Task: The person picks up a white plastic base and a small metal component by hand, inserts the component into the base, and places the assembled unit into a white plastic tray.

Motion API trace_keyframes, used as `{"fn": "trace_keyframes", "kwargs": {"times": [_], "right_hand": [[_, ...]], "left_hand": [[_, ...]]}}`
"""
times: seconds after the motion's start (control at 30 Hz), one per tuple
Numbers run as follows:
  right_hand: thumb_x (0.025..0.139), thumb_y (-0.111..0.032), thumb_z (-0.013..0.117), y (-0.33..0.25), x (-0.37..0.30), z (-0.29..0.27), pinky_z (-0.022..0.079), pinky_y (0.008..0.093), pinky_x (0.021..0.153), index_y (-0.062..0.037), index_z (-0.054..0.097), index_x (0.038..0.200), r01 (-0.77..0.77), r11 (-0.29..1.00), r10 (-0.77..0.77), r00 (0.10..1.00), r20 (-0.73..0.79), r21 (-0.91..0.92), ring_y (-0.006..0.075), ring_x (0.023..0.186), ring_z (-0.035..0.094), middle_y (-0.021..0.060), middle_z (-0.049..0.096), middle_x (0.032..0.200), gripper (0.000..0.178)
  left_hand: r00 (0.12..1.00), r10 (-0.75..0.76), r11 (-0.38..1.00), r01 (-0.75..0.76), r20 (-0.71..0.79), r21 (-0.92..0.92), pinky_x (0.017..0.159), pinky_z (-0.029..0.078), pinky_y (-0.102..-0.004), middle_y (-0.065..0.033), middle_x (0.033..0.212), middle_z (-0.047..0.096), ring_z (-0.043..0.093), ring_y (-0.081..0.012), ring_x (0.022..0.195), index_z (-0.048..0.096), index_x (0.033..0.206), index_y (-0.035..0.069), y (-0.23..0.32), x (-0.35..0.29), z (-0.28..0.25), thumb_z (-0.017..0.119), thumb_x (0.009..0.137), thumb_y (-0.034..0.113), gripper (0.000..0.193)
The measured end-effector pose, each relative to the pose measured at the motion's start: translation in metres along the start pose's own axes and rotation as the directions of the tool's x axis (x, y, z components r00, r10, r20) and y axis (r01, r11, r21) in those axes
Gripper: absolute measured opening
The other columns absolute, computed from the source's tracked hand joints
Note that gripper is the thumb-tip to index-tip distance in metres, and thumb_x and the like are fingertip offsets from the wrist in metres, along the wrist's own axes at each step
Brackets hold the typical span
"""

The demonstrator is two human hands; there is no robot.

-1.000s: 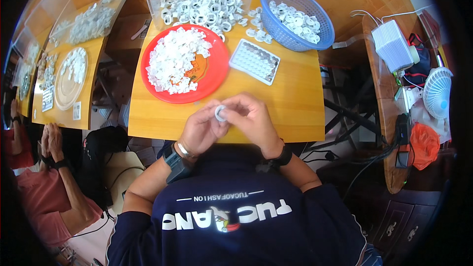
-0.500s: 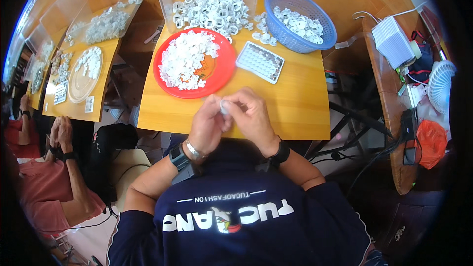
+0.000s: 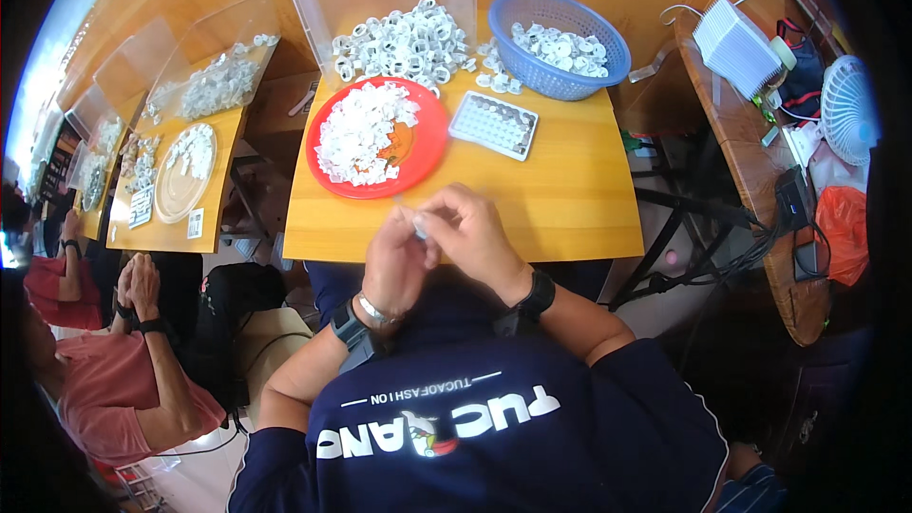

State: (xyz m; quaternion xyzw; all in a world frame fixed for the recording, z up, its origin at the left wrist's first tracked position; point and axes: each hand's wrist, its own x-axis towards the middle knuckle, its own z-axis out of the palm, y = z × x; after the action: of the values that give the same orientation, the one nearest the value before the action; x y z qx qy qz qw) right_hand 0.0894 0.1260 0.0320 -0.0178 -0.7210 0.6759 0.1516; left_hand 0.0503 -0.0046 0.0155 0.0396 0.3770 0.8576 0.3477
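Over the table's front edge my left hand (image 3: 392, 258) and my right hand (image 3: 475, 236) meet, fingertips pinched together around a small whitish plastic part (image 3: 420, 231). My fingers cover most of it, so its exact kind does not show. Just beyond my hands sits a red plate (image 3: 435, 138) heaped with small white plastic pieces (image 3: 356, 133). To its right lies a white tray (image 3: 482, 133) with rows of small pockets; dark, round, flat pieces (image 3: 518, 119) fill some of them.
White ring-shaped parts (image 3: 404, 43) pile up before a clear plastic bin (image 3: 313, 14). A blue basket (image 3: 616, 66) of white parts stands at the back right. On the right-hand side table are a fan (image 3: 848, 114) and an orange bag (image 3: 843, 228). Co-workers (image 3: 142, 380) sit on the left.
The view has turned slightly, shifting the scene. My hands stay together at the table's front edge, fingers still around the small part, with their grip slightly altered.
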Motion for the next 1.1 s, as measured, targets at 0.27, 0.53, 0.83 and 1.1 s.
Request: {"fn": "trace_keyframes", "kwargs": {"times": [0.27,0.53,0.83,1.1], "right_hand": [[0.085,-0.009,0.060,0.004,-0.004,0.010,0.048,0.0375,0.062,-0.0006,0.058,0.082,0.126,0.974,-0.135,0.990,-0.037,-0.191,0.0277,0.069,0.060,0.0132,0.058,0.080,0.009],[0.086,-0.010,0.056,-0.004,-0.006,0.009,0.046,0.0428,0.066,-0.0010,0.055,0.081,0.238,0.904,-0.270,0.962,-0.042,-0.355,0.0356,0.076,0.057,0.0164,0.056,0.080,0.010],[0.086,-0.010,0.055,-0.001,-0.008,0.005,0.046,0.0435,0.066,-0.0003,0.054,0.080,0.232,0.903,-0.273,0.960,-0.065,-0.363,0.0368,0.075,0.056,0.0175,0.055,0.080,0.011],[0.086,-0.009,0.056,0.000,-0.014,-0.004,0.046,0.0431,0.065,0.0009,0.054,0.080,0.134,0.972,-0.147,0.988,-0.054,-0.194,0.0363,0.074,0.056,0.0174,0.056,0.081,0.011]], "left_hand": [[0.999,0.024,1.000,-0.025,-0.032,-0.013,0.056,0.041,-0.0279,-0.0063,0.081,0.054,0.051,-0.0151,0.064,0.047,0.088,0.008,-0.002,-0.007,0.004,0.038,0.097,0.018,0.016],[0.998,0.024,1.000,-0.025,-0.064,-0.002,0.057,0.040,-0.0266,-0.0034,0.082,0.056,0.050,-0.0135,0.067,0.051,0.091,0.010,-0.008,-0.008,0.005,0.036,0.099,0.024,0.022],[1.000,0.002,1.000,-0.002,-0.019,0.001,0.058,0.041,-0.0267,-0.0032,0.087,0.059,0.054,-0.0130,0.070,0.052,0.096,0.010,-0.012,-0.006,0.002,0.037,0.099,0.023,0.020],[0.994,-0.089,0.994,0.093,0.058,-0.053,0.063,0.045,-0.0280,-0.0060,0.085,0.058,0.055,-0.0160,0.069,0.051,0.096,0.006,0.000,-0.010,0.011,0.038,0.098,0.018,0.018]]}}
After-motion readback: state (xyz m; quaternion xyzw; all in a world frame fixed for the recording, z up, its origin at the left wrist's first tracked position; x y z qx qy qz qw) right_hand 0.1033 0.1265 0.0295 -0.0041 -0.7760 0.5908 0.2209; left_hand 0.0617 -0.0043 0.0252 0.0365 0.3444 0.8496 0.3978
